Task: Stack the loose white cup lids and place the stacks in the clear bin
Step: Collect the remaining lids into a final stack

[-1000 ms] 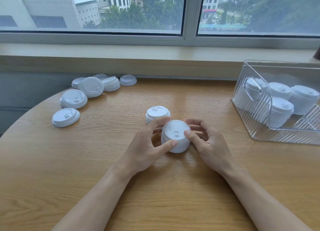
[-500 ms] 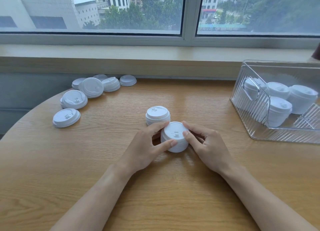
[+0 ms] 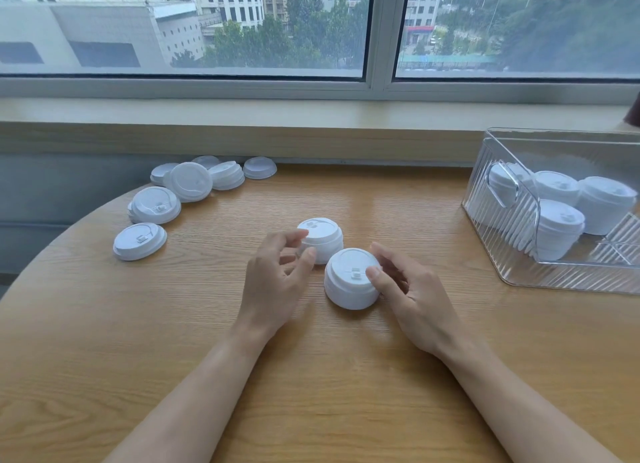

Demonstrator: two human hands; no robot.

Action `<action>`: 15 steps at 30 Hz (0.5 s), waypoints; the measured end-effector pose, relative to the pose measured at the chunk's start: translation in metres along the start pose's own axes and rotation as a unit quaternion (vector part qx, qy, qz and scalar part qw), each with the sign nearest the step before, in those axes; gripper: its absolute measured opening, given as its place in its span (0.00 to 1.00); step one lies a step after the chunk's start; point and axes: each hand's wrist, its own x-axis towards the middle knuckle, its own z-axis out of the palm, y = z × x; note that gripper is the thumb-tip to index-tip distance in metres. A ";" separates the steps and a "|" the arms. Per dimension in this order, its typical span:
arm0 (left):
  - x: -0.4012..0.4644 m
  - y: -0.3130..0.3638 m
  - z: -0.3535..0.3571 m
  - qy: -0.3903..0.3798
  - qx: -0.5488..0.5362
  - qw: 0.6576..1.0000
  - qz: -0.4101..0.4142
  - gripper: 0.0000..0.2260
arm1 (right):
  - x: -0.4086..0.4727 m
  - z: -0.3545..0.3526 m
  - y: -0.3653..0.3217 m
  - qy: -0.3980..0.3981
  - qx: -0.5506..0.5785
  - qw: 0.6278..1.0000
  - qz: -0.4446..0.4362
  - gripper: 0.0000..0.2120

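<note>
While four stacks (image 3: 561, 227) already sit in the bin (image 3: 502, 254) at right, two stacks stand mid-table. The right hand (image 3: 412, 296) grips the near stack (image 3: 351, 279), thumb on top; the left hand (image 3: 273, 275) hovers loosely curled, empty, beside the far stack (image 3: 322, 237). Loose lids (image 3: 156, 204) remain far left.

We see a round-edged wooden table (image 3: 346, 376) carrying loose white lids (image 3: 180, 199) scattered at its far left, two short lid stacks (image 3: 349, 279) side by side mid-table — and a clear bin (image 3: 512, 272) at right.
</note>
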 end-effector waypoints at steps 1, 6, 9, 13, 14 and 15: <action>0.006 -0.002 0.000 0.007 0.032 0.999 0.006 0.13 | 0.000 0.000 0.001 -0.009 -0.012 1.000 0.000 0.38; 0.033 -0.012 -0.002 -0.104 0.094 0.989 -0.036 0.31 | 0.001 0.003 0.004 -0.043 -0.099 0.994 -0.026 0.49; 0.045 -0.013 0.000 -0.154 0.098 0.982 -0.046 0.36 | 0.001 0.003 0.006 -0.045 -0.094 0.994 -0.026 0.50; 0.050 -0.018 0.003 -0.163 0.089 0.981 -0.049 0.39 | 0.002 0.002 0.005 -0.046 -0.073 0.996 -0.008 0.50; 0.049 -0.019 0.004 -0.158 0.080 0.983 -0.050 0.40 | 0.003 0.002 0.005 -0.044 -0.063 0.997 -0.003 0.50; 0.049 -0.020 0.004 -0.151 0.072 0.985 -0.050 0.41 | 0.003 0.003 0.004 -0.041 -0.053 0.998 0.001 0.50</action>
